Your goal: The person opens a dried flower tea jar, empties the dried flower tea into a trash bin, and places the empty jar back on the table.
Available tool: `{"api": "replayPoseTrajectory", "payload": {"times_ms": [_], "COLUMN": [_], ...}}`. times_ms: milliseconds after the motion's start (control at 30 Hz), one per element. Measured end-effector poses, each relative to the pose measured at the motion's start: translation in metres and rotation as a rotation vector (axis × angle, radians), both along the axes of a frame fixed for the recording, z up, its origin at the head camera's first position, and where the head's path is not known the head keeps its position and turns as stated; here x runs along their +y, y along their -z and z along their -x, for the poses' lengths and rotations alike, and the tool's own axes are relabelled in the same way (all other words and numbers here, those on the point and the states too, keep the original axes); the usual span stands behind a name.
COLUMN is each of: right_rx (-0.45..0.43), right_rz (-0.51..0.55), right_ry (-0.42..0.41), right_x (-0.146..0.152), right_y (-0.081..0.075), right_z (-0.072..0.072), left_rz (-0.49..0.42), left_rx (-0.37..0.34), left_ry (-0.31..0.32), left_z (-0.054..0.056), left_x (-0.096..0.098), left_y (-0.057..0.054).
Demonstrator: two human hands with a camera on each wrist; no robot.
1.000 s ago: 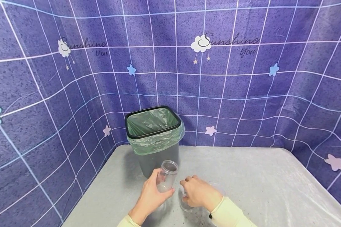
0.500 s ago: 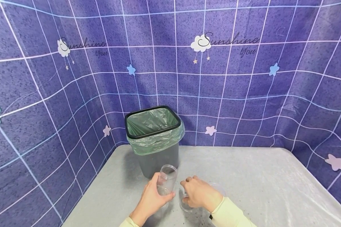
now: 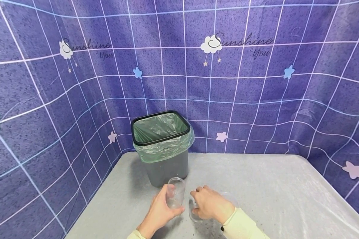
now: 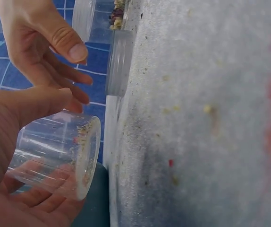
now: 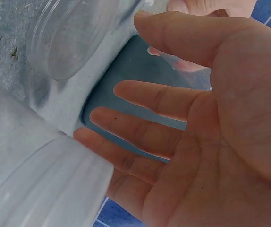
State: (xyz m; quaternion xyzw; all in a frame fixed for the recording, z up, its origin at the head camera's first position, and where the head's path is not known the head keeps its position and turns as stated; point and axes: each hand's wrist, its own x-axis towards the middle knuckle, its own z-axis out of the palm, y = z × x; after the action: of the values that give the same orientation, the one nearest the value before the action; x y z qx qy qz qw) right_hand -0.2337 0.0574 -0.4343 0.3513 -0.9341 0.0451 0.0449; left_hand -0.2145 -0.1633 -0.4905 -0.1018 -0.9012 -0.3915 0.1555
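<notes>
My left hand (image 3: 160, 209) grips a clear plastic jar (image 3: 176, 194) around its side, thumb to the right and fingers to the left. In the left wrist view, small crumbs cling inside the end of the jar (image 4: 81, 156) that faces the table. My right hand (image 3: 210, 200) hovers with loosely bent fingers over a clear round lid (image 3: 196, 215) on the table. The right wrist view shows its palm and fingers (image 5: 145, 135) holding nothing, the lid (image 5: 69, 42) beyond them. Another clear container (image 3: 229, 198) is partly hidden behind the right hand; dried pieces (image 4: 118, 14) show in it.
Behind the left hand stands a grey trash bin (image 3: 167, 169) with a green liner (image 3: 164, 151) folded over its black rim. Small crumbs lie scattered on the grey tabletop (image 3: 257, 186). A purple gridded curtain (image 3: 242, 99) encloses the table at the back and sides.
The jar in my left hand has sunk a little and changed its tilt, its upper end now lower in the head view. My right hand has hardly moved.
</notes>
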Motion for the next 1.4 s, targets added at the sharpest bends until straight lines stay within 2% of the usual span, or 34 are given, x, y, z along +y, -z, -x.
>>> {"api": "replayPoseTrajectory", "payload": {"times_ms": [333, 633, 933, 1167, 1400], "right_rx": [-0.018, -0.031, -0.030, -0.070, -0.041], "right_rz": [0.003, 0.013, 0.014, 0.007, 0.036], "right_ry": [-0.006, -0.003, -0.002, 0.018, 0.013], "right_x": [0.002, 0.004, 0.008, 0.011, 0.017], "right_y": [-0.003, -0.003, -0.006, -0.013, -0.017], "right_z": [-0.002, 0.000, 0.001, 0.002, 0.001], "left_rz": [-0.014, -0.066, -0.091, -0.084, -0.100], "left_rx": [-0.081, -0.160, -0.165, -0.143, -0.205], "left_ry": [0.020, 0.030, 0.067, 0.063, 0.050], "left_z": [-0.003, -0.003, -0.002, -0.001, -0.003], "left_x": [-0.001, -0.002, -0.004, -0.005, -0.009], "left_y": [0.002, 0.008, 0.010, 0.011, 0.006]}}
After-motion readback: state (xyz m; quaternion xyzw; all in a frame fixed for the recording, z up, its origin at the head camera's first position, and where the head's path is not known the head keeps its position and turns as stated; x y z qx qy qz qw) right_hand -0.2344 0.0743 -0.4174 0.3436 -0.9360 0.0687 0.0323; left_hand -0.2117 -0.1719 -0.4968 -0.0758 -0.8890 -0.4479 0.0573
